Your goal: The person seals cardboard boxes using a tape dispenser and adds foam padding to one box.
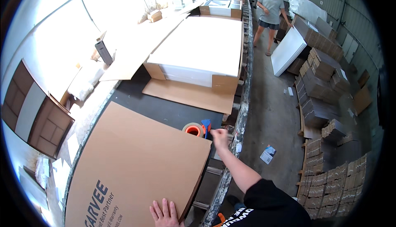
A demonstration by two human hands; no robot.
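Note:
A large closed brown carton (152, 157) with dark printing lies in front of me on the dark conveyor belt. My left hand (166, 214) rests flat on its near right part, fingers spread. By the carton's far right corner lies a tape dispenser (194, 130) with an orange hub and a blue-and-orange head (206, 124). My right hand (220, 139) is closed right beside that head. What its fingers pinch, if anything, is hidden from view.
Beyond lies an open carton (222, 82) with white foam and a white panel (198, 41). The conveyor's worn rail (243, 119) runs along the right. A person (270, 12) in the aisle touches a white panel (288, 51). Flattened cartons (334, 181) are stacked at right.

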